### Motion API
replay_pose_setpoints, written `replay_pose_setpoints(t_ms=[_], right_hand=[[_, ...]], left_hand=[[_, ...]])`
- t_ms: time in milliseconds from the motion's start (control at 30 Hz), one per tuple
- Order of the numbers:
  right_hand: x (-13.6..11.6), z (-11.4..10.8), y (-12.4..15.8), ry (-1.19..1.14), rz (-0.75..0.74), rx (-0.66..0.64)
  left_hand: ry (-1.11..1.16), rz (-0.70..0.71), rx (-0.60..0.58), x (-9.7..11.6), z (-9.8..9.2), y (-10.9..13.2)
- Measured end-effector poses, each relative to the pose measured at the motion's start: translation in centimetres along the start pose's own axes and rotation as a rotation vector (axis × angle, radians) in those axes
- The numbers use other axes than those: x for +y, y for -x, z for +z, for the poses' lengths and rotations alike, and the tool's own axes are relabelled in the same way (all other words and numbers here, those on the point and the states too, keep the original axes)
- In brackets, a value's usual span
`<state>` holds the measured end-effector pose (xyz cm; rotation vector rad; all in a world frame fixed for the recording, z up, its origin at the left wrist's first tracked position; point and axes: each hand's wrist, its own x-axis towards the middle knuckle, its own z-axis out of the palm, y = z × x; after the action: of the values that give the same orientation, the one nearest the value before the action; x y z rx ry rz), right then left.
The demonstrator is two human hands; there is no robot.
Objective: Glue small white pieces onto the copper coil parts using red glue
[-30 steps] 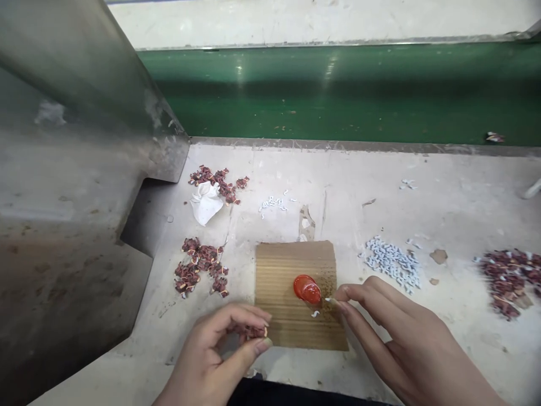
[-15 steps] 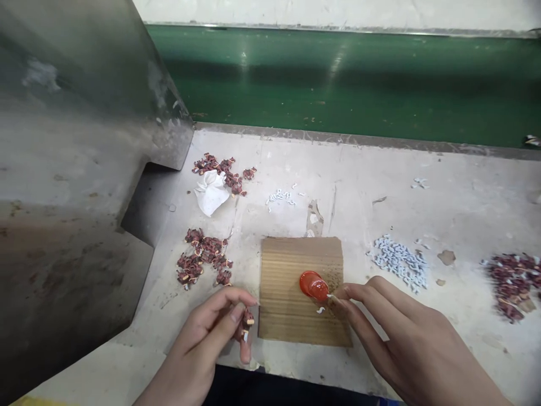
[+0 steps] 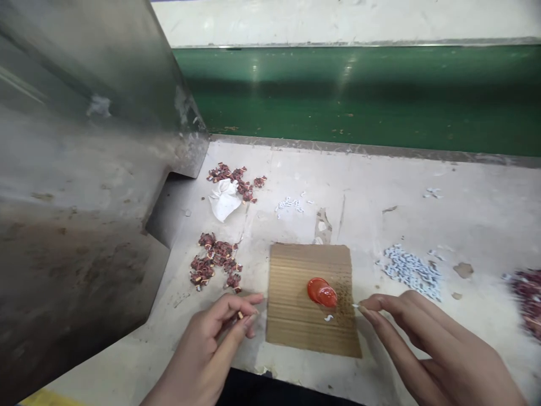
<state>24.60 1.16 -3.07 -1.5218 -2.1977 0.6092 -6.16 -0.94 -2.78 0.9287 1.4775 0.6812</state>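
My left hand (image 3: 220, 338) is closed around a small dark-red figure, mostly hidden by the fingers, with a tan bit (image 3: 240, 316) showing. Between thumb and forefinger, my right hand (image 3: 422, 338) pinches a tiny pale curved piece (image 3: 355, 305) just past the right edge of a cardboard square (image 3: 291, 321). A red glossy puddle (image 3: 322, 292), like glue or paint, lies on the cardboard. One loose white curved piece (image 3: 328, 318) rests below it. To the right is a heap of pale blue-white curved pieces (image 3: 412, 270).
Dark-red figures lie in piles at left (image 3: 215, 259), at the back beside a crumpled white wad (image 3: 225, 200), and at far right (image 3: 528, 301). Several pale pieces (image 3: 289, 205) are scattered behind the cardboard. A metal panel (image 3: 84, 169) stands at left; a green belt (image 3: 338, 101) runs behind.
My right hand has drawn the pale piece away from the red puddle, to the right. The left hand has turned, so its figure shows less. The whole view has shifted slightly.
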Motion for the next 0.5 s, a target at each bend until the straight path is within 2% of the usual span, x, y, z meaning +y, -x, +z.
replay_pose_setpoints(t_ms=[133,200,300,433,500], right_hand=[[-1.0,0.1,-1.3,0.041,-0.068,-0.006],[-1.0,0.2,-1.5,0.044,-0.075,-0.026],[-0.9,0.6,-1.4,0.040,-0.081,-0.065],[-0.8,0.9,-1.4,0.073,-0.103,-0.082],[-0.9,0.9,-1.5,0.085,-0.102,-0.065]], left_hand=[[-0.023,0.069,0.058,-0.3,-0.8,-0.3],[0.088,0.058,0.100,-0.6,-0.9,-0.6],[0.327,-0.046,0.150,-1.4,-1.2,-0.7],[0.444,-0.111,0.101,-2.1,-1.6,-0.5],[0.454,-0.092,0.049,-2.1,-1.6,-0.5]])
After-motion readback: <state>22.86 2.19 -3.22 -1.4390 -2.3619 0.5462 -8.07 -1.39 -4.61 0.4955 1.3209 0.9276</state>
